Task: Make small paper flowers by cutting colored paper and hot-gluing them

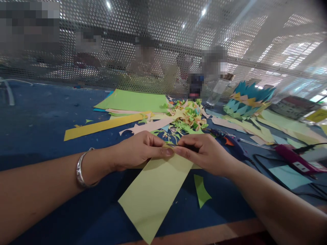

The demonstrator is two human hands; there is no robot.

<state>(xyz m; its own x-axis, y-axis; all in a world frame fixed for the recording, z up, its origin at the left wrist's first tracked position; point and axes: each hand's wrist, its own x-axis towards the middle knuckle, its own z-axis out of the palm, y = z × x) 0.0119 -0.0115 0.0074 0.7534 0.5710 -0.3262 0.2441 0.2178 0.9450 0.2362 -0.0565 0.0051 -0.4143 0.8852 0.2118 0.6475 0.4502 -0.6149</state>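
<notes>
Both hands meet at the far end of a pale yellow-green paper strip [158, 194], which slants toward me over the table's near edge. My left hand [145, 149], with a silver bangle at the wrist, pinches the strip's far edge between thumb and fingers. Close beside it, my right hand [196, 151] pinches the same end, thumb tip almost touching the left thumb. A thin dark line shows between the fingertips; I cannot tell what it is. Just beyond the hands lies a pile of small cut paper pieces [189, 114]. A green scrap [201, 191] rests right of the strip.
Green paper sheets [135, 100] are stacked at the back, near a yellow strip [104, 126]. To the right are a glue gun [236, 146], a purple power strip [297, 160] with cables, a jar [217, 92] and a zigzag-edged paper ring [247, 100]. A perforated metal screen [158, 64] stands behind.
</notes>
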